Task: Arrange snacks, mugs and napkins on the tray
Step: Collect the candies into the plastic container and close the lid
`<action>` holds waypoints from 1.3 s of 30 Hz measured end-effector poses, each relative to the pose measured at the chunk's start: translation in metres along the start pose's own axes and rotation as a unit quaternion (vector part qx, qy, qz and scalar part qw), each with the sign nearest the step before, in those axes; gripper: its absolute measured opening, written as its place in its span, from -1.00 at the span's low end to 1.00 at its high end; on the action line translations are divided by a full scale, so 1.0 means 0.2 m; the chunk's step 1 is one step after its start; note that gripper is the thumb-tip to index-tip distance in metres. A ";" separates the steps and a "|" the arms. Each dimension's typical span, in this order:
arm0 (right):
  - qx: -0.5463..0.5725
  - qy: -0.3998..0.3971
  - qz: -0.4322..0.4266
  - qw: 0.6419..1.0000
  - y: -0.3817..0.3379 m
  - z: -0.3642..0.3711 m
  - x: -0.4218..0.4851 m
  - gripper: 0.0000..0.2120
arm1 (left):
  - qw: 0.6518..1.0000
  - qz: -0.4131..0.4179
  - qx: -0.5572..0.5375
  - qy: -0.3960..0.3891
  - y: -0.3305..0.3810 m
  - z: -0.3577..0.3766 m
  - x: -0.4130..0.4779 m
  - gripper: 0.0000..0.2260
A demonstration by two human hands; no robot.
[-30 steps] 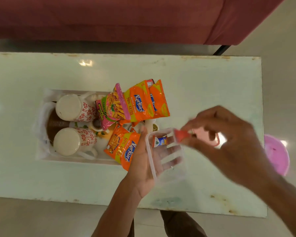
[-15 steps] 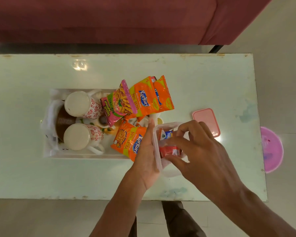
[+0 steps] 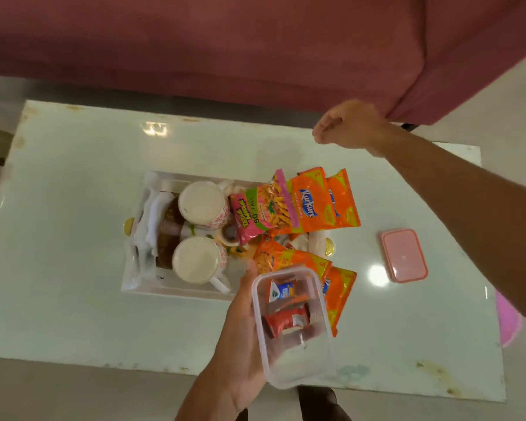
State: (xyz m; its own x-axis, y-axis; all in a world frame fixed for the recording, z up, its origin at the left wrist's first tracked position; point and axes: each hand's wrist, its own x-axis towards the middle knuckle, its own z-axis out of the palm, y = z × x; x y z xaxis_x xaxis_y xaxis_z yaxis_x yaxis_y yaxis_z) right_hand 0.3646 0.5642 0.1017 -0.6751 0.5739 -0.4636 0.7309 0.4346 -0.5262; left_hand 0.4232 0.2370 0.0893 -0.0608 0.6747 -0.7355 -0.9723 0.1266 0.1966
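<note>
My left hand (image 3: 240, 323) holds a clear plastic container (image 3: 295, 338) from below, above the table's near edge. A red sachet (image 3: 286, 322) and a small white-and-blue sachet (image 3: 281, 290) lie inside it. Behind it the white tray (image 3: 140, 281) carries two floral mugs (image 3: 201, 205) (image 3: 195, 259), white napkins (image 3: 148, 226) and several orange and pink snack packets (image 3: 310, 205), some spilling over its right rim. My right hand (image 3: 346, 126) hovers over the table's far edge, fingers loosely curled, holding nothing that I can see.
A pink container lid (image 3: 403, 255) lies on the glass table (image 3: 73, 314) to the right of the tray. A maroon sofa (image 3: 225, 47) runs along the far side. A pink round object (image 3: 509, 323) sits on the floor at the right.
My right hand left the red sachet in the container and pulled away up to the table's far edge. The container has come nearer to me in my left hand.
</note>
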 end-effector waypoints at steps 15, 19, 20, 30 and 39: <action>-0.382 -0.176 -0.097 0.902 0.14 0.28 0.36 -0.70 | 0.993 -0.048 -0.106 -0.032 0.21 -0.30 -0.15 -0.17; -0.385 -0.173 -0.111 0.900 0.17 0.32 0.39 -0.73 | 0.992 -0.047 -0.105 -0.044 0.23 -0.29 -0.14 -0.11; -0.386 -0.171 -0.112 0.899 0.18 0.33 0.39 -0.73 | 0.993 -0.048 -0.103 -0.044 0.23 -0.28 -0.14 -0.12; -0.344 -0.122 -0.142 0.920 0.26 0.29 0.40 -0.72 | 0.996 -0.028 -0.070 -0.040 0.19 -0.26 -0.11 -0.25; 0.035 0.164 -0.198 0.966 -0.03 -0.01 -0.40 -0.71 | 0.999 0.035 -0.014 0.021 0.16 -0.15 -0.06 -0.33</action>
State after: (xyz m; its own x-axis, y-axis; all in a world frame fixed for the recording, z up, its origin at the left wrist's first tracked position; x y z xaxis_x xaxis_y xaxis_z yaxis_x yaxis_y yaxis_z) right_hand 0.4149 0.5173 0.1429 -0.8238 0.5662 0.0277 0.4062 0.6237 -0.6678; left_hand 0.3856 0.2118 0.0855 -0.1382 0.6501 -0.7472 -0.9712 0.0590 0.2309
